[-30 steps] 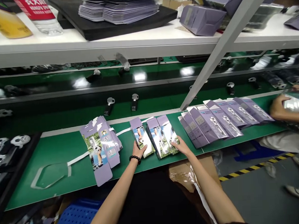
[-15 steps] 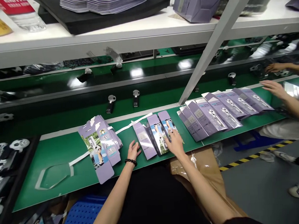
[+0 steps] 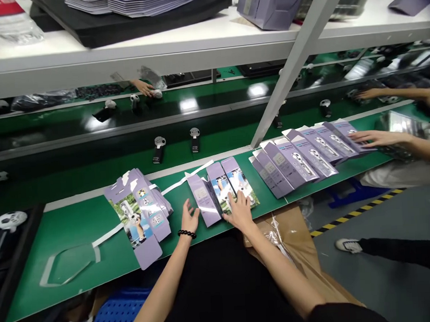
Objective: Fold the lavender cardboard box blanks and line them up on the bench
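Three purple cartons (image 3: 222, 192) are lying at the bench's (image 3: 77, 226) near edge | left hand (image 3: 189, 219) hovering open beside them | right hand (image 3: 241, 211) pressing flat, ungripped | risk: sliding cartons off edge.

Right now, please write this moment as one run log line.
left hand: flat on table, beside boxes | right hand: flat on boxes | co-worker hand: on far row
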Demonstrator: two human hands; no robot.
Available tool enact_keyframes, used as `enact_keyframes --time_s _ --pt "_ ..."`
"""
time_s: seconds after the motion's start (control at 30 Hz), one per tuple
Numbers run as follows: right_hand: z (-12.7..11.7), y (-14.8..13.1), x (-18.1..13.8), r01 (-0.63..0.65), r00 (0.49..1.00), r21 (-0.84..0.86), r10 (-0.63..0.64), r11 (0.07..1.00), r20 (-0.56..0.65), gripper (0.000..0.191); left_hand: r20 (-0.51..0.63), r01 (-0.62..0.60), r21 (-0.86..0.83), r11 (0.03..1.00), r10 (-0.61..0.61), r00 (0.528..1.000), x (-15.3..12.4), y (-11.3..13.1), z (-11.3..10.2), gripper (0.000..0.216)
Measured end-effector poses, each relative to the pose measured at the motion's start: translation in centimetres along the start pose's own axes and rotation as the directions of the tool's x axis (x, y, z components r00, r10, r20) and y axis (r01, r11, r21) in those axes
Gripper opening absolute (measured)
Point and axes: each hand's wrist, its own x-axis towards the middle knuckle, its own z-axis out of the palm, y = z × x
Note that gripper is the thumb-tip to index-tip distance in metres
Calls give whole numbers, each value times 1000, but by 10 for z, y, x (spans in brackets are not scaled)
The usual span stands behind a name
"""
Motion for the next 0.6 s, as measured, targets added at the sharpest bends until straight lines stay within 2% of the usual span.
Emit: enact_keyframes --time_s 0.1,0.23,0.33,0.43,0.5,0.6 --pt "4 -11 3 61 996 -69 -56 996 70 101 40 -67 128 990 62 997 -3 8 4 69" --pt "13 -16 4 40 999 -44 -40 998 2 92 95 -104 289 952 79 992 -10 11 16 93" --pt "19 -7 0 87 996 4 -87 996 -6 92 103 -102 353 930 69 992 -9 11 15 98" --pt "24 1 -4 135 990 109 -131 985 -49 70 74 -85 388 918 61 995 -2 11 1 95" --pt "26 3 -5 88 995 221 -74 971 -70 58 48 -70 402 913 55 997 5 11 -10 92" --pt "25 0 -6 -99 994 394 111 914 -7 64 28 -68 403 913 62 998 9 10 -23 89"
